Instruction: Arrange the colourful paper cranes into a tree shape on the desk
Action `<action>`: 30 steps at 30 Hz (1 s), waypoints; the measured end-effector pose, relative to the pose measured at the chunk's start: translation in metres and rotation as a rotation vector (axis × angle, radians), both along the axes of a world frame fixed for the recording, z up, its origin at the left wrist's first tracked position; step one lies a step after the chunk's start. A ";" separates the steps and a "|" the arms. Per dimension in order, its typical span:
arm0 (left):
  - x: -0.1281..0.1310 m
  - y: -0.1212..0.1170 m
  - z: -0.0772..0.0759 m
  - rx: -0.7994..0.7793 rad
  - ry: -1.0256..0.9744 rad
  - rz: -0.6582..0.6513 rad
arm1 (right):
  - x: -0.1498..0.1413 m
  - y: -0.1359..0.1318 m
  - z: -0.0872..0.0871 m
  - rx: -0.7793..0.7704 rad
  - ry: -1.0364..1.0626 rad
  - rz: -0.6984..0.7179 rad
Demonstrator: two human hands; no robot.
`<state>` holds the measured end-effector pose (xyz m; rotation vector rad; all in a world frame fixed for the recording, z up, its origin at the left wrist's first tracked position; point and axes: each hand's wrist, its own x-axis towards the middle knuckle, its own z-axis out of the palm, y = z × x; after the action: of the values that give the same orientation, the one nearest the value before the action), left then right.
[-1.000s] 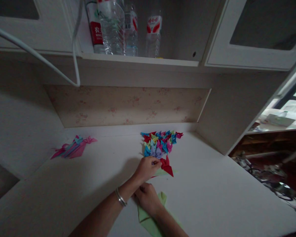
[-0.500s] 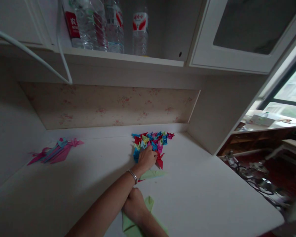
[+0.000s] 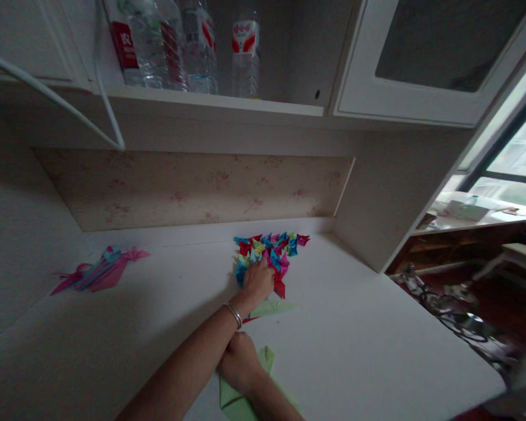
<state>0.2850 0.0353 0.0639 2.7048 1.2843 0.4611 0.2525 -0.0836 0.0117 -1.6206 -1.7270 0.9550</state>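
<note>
My left hand (image 3: 259, 279), with a bracelet on its wrist, lies with bent fingers on the near end of a triangular cluster of small folded paper pieces (image 3: 272, 248) in red, blue, pink, yellow and purple. A red folded piece (image 3: 280, 287) sticks out from under its fingers at the cluster's near tip. A pale green paper piece (image 3: 272, 308) lies flat just behind the wrist. My right hand (image 3: 241, 362) rests closed on a green paper sheet (image 3: 228, 397) at the near edge, crossed under my left forearm.
A bundle of pink and blue folded papers (image 3: 100, 272) lies at the far left of the white desk (image 3: 355, 339). Water bottles (image 3: 193, 47) stand on the shelf above. A white cable (image 3: 48, 93) hangs at the upper left. The desk's right edge drops off towards cluttered furniture.
My left hand carried the red piece away from me and set it against the cluster's near tip, then settled onto the cluster. The view swung slightly right. My right hand stayed on the green sheet.
</note>
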 end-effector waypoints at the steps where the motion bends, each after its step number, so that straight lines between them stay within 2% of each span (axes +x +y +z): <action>1: 0.000 0.000 0.001 0.000 -0.001 0.002 | 0.000 0.000 0.001 -0.010 -0.013 0.003; 11: -0.007 -0.009 0.010 -0.033 -0.103 -0.030 | 0.001 -0.001 0.002 -0.012 -0.006 0.020; 16: -0.026 -0.026 0.016 -0.081 -0.196 -0.066 | 0.000 0.000 -0.007 0.044 0.035 0.002; 21: -0.083 -0.045 0.012 -0.159 -0.487 -0.006 | -0.001 0.000 -0.007 0.056 0.109 -0.014; 27: -0.177 -0.060 -0.016 -0.392 -0.712 0.245 | -0.003 -0.006 0.004 0.067 0.163 0.008; 30: -0.210 -0.071 -0.023 -0.490 -0.793 0.279 | -0.004 -0.007 0.004 0.042 0.151 0.014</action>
<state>0.0753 -0.0356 0.0412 1.6697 1.2848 0.9662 0.2486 -0.0907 0.0157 -1.4731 -1.6465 1.0141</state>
